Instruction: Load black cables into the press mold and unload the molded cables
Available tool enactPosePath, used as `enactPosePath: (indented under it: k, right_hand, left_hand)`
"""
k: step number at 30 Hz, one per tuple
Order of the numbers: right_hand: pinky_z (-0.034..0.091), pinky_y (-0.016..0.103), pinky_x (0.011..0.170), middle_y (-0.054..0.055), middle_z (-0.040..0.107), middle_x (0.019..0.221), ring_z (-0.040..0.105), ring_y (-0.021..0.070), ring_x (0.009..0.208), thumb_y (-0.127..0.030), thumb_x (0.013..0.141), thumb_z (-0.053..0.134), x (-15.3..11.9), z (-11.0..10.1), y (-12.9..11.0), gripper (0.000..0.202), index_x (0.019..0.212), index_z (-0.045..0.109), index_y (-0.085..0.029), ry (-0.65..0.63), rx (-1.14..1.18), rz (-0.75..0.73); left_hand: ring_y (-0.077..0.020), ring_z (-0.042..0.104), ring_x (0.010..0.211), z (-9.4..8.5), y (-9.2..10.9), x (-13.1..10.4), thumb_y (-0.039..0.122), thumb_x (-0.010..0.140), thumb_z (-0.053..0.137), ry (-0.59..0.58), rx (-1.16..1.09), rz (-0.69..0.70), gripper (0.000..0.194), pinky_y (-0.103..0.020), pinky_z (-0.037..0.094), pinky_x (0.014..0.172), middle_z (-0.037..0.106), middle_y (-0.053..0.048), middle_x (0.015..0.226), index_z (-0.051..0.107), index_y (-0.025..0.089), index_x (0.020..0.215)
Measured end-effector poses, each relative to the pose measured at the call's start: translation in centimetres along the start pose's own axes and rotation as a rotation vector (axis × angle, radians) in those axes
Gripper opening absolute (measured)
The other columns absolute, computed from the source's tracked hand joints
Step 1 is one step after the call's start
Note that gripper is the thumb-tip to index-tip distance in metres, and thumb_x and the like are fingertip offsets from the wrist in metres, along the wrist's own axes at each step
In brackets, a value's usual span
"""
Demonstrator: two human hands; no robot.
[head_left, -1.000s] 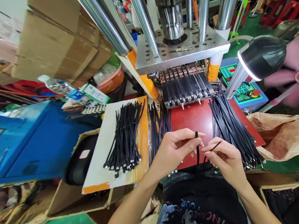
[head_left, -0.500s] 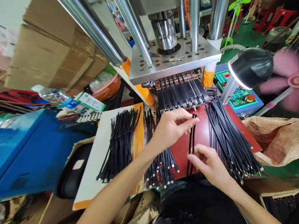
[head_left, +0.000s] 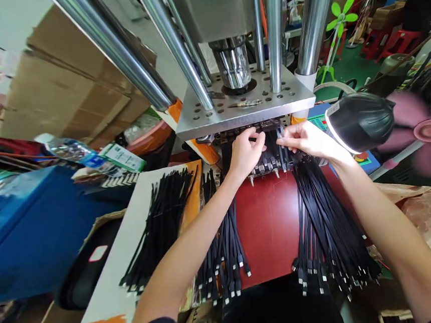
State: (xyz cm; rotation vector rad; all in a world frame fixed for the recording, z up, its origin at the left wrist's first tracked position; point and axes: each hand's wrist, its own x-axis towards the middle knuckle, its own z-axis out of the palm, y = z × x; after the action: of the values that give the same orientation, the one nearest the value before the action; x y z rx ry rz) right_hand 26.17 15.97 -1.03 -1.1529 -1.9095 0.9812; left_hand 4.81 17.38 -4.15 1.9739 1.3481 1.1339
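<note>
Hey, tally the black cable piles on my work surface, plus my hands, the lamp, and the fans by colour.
Black cable piles: 3
Your hands: 2
Lamp: 1
Pink fan: 1
Green fan: 1
Total: 8

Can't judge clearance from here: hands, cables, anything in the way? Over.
Left hand over black fixture, grip unclear. Right hand at black cable, fixture's right end. Metal plate overhangs fixture, close above hands.
</note>
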Motion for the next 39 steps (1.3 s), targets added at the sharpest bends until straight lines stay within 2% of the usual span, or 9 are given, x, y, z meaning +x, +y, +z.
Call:
enactPosePath:
  k: [4, 6, 10, 17, 23, 26, 28, 32, 39]
  right_hand:
    - [0.035, 0.026, 0.056, -0.005, 0.05, 0.053, 0.045, 0.0106, 0.054, -0.06, 0.087, 0.071, 3.1, 0.7, 1.8, 0.052, 0.06, 0.05, -0.022, -0.037, -0.05, -0.025]
    - [0.035, 0.025, 0.056, -0.005, 0.049, 0.054, 0.044, 0.0102, 0.054, -0.06, 0.088, 0.07, 3.7, 1.0, 2.4, 0.052, 0.06, 0.049, -0.021, -0.032, -0.097, -0.033]
    - [0.035, 0.025, 0.052, -0.004, 0.053, 0.055, 0.045, 0.0102, 0.049, -0.052, 0.089, 0.072, 4.1, 1.4, 3.1, 0.046, 0.065, 0.049, -0.022, 0.046, -0.109, 0.008]
    - [0.034, 0.023, 0.046, -0.003, 0.06, 0.065, 0.047, 0.0094, 0.047, -0.031, 0.088, 0.072, 3.8, 1.6, 4.2, 0.015, 0.088, 0.067, -0.017, 0.089, 0.044, 0.025]
    - [0.047, 0.027, 0.058, 0.002, 0.068, 0.076, 0.055, 0.0129, 0.055, -0.024, 0.092, 0.069, 3.9, 1.8, 3.5, 0.013, 0.097, 0.072, -0.013, 0.178, -0.15, 0.015]
    - [0.054, 0.032, 0.076, 0.008, 0.071, 0.093, 0.064, 0.0199, 0.078, -0.021, 0.099, 0.059, 1.0, 1.3, 3.1, 0.027, 0.12, 0.073, -0.013, 0.256, -0.384, -0.087]
    - [0.053, 0.034, 0.085, 0.011, 0.068, 0.106, 0.065, 0.0223, 0.093, -0.014, 0.101, 0.048, -1.9, 1.1, 2.9, 0.036, 0.128, 0.073, -0.015, 0.196, -0.586, -0.199]
    - [0.049, 0.031, 0.077, 0.011, 0.064, 0.103, 0.062, 0.0225, 0.087, -0.006, 0.101, 0.041, -5.0, 1.7, 2.2, 0.051, 0.143, 0.067, -0.018, 0.035, -0.893, -0.146]
    - [0.05, 0.04, 0.087, 0.021, 0.063, 0.135, 0.07, 0.0324, 0.107, -0.015, 0.107, 0.033, 1.9, 2.4, -1.7, 0.057, 0.161, 0.05, -0.021, -0.089, -1.05, 0.261]
  left_hand:
    - [-0.0247, 0.069, 0.13, -1.6, 0.1, -3.7, 0.027, 0.103, 0.058, -0.178, 0.195, 0.443, 0.038, -0.042, 0.057, 0.113, 0.068, -0.016, 0.145, 0.065, 0.012, 0.138]
    - [-0.0275, 0.063, 0.139, -2.0, -0.1, -4.9, 0.027, 0.104, 0.059, -0.266, 0.378, 0.595, 0.037, -0.048, 0.052, 0.118, 0.066, -0.015, 0.149, 0.067, 0.013, 0.137]
    - [-0.031, 0.062, 0.139, -1.7, -0.1, -5.1, 0.025, 0.103, 0.06, -0.316, 0.578, 0.687, 0.037, -0.049, 0.053, 0.115, 0.069, -0.014, 0.147, 0.068, 0.011, 0.136]
    - [-0.0362, 0.056, 0.141, -0.7, 1.3, -5.3, 0.038, 0.106, 0.055, -0.349, 0.771, 0.66, 0.05, -0.053, 0.047, 0.117, 0.061, -0.021, 0.153, 0.062, 0.006, 0.143]
    - [-0.0362, 0.048, 0.149, 0.0, 1.9, -6.2, 0.041, 0.108, 0.051, -0.347, 0.794, 0.586, 0.053, -0.055, 0.037, 0.125, 0.055, -0.021, 0.158, 0.057, 0.011, 0.152]
    - [-0.0365, 0.045, 0.153, 0.4, 2.2, -6.8, 0.04, 0.109, 0.048, -0.349, 0.81, 0.53, 0.054, -0.056, 0.033, 0.128, 0.052, -0.021, 0.161, 0.054, 0.011, 0.154]
    - [-0.0366, 0.04, 0.156, 0.6, 2.5, -7.2, 0.041, 0.108, 0.049, -0.367, 0.808, 0.496, 0.057, -0.057, 0.03, 0.13, 0.047, -0.021, 0.166, 0.052, 0.011, 0.157]
    - [-0.0367, 0.032, 0.161, 0.6, 3.2, -6.9, 0.051, 0.107, 0.05, -0.411, 0.786, 0.421, 0.069, -0.059, 0.026, 0.132, 0.038, -0.02, 0.171, 0.043, 0.009, 0.161]
    - [-0.0323, 0.032, 0.161, 0.0, 1.7, -0.3, 0.037, 0.112, 0.032, -0.505, 0.773, 0.309, 0.06, -0.06, 0.028, 0.13, 0.036, -0.019, 0.172, 0.038, 0.005, 0.162]
